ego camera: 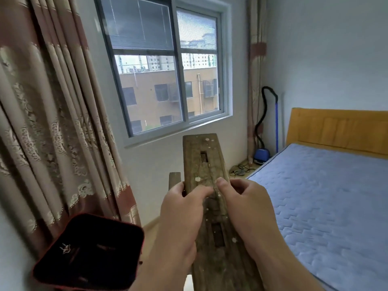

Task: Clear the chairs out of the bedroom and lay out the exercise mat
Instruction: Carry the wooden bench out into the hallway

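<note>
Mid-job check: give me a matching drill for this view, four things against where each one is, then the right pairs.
Things:
1. wooden bench
2. black seat
3. mattress
4. vacuum cleaner

Places:
A. far corner, beside the headboard
B. lower left, in front of the curtain
C. gripped by the left hand and the right hand
D. along the right side of the room

Pairs: 1-C, 2-B, 3-D, 4-A

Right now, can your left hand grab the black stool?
Probably not yet. The left hand grips the wooden bench, as does the right hand. The black stool sits close by, to its left, with nothing between them, so a freed hand could likely get it.
</note>
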`<act>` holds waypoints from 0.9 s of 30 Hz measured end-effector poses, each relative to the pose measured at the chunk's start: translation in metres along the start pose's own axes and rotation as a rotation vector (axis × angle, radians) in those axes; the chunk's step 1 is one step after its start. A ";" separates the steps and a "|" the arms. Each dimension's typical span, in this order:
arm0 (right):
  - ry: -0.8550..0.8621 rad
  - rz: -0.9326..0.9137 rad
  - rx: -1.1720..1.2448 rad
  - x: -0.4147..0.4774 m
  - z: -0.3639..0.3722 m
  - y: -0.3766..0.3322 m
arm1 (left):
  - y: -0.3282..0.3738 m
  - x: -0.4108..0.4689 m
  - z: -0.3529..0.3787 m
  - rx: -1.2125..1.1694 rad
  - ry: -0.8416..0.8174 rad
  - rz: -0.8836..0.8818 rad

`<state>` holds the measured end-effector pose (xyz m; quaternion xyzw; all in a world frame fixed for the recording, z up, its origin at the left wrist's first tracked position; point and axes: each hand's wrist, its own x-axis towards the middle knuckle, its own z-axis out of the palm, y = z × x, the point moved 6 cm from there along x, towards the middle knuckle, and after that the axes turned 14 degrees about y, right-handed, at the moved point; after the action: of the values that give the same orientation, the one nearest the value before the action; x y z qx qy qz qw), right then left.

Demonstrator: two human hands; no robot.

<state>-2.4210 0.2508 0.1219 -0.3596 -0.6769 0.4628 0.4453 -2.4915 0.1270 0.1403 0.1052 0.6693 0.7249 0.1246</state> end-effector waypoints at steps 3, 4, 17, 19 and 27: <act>0.099 0.008 -0.039 0.016 -0.018 0.012 | -0.007 0.006 0.029 -0.009 -0.077 -0.031; 0.120 0.008 -0.041 0.023 -0.024 0.014 | -0.009 0.010 0.039 -0.016 -0.096 -0.040; 0.370 0.063 -0.040 0.103 -0.079 0.054 | -0.028 0.059 0.162 -0.047 -0.271 -0.130; 0.432 0.068 -0.050 0.108 -0.090 0.059 | -0.031 0.062 0.179 -0.053 -0.311 -0.145; 0.756 0.107 -0.168 0.114 -0.137 0.082 | -0.054 0.067 0.259 0.012 -0.589 -0.235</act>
<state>-2.3255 0.4206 0.0993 -0.5748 -0.4810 0.2630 0.6075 -2.4699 0.3970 0.1065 0.2331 0.6161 0.6400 0.3955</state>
